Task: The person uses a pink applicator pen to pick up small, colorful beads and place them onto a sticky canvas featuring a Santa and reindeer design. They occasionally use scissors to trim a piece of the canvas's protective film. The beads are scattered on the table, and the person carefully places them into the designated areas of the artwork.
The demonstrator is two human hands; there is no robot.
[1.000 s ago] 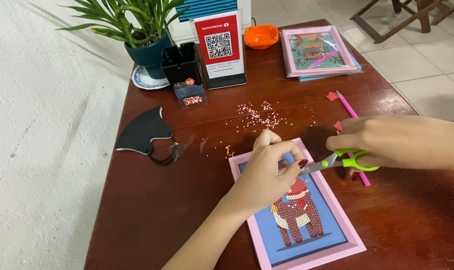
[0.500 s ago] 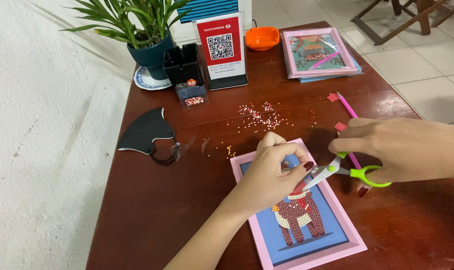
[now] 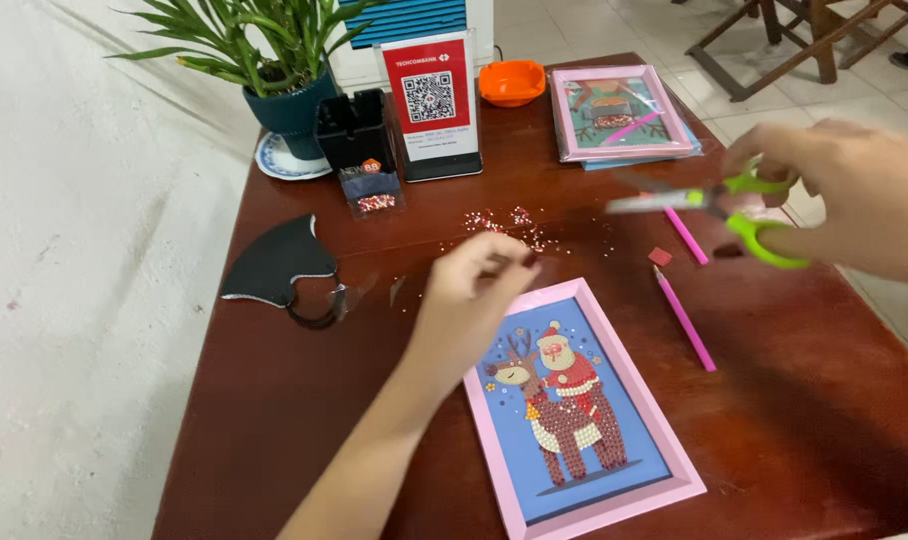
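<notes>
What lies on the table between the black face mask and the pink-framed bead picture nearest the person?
In the head view, between the black face mask and the pink-framed bead picture lies mostly bare brown table; the left hand and forearm cross above it.

I judge this a small shop or café craft corner: a payment code stand at upper centre, a potted plant upper left, tiled floor and wooden chairs upper right, framed bead pictures on a dark wooden table.

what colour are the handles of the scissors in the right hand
Bright green, on the scissors in the right hand; head view.
</notes>
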